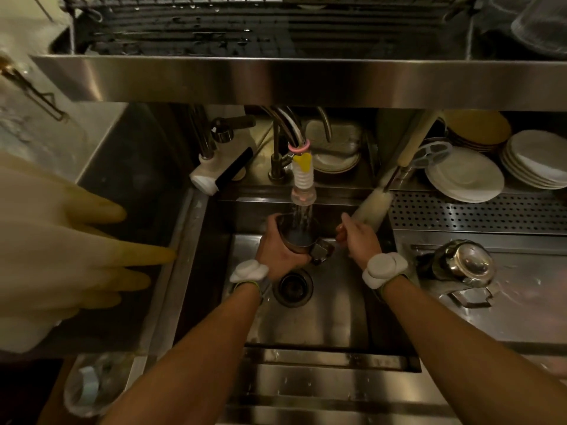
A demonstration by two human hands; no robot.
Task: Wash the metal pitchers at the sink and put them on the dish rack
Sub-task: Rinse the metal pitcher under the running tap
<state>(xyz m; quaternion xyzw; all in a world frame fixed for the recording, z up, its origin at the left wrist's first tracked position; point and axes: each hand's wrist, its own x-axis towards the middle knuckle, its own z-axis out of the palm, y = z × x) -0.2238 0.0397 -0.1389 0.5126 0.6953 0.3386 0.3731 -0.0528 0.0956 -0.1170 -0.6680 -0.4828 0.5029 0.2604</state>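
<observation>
My left hand (277, 250) grips a small metal pitcher (299, 237) upright over the sink (334, 320), its handle pointing right. Water streams from the faucet nozzle (303, 194) into the pitcher's mouth. My right hand (357, 237) is closed on the handle of a white bottle brush (372, 207), whose bristle head points up and right, just outside the pitcher. A second metal pitcher (463, 265) lies on its side on the counter to the right. The dish rack (245, 32) sits on the steel shelf above.
Pale rubber gloves (61, 250) hang at the left over the sink's edge. Stacks of white plates (466, 176) and yellow plates (478, 127) stand at the back right beside a perforated drain panel (478, 210). The drain (293, 286) lies below my left hand.
</observation>
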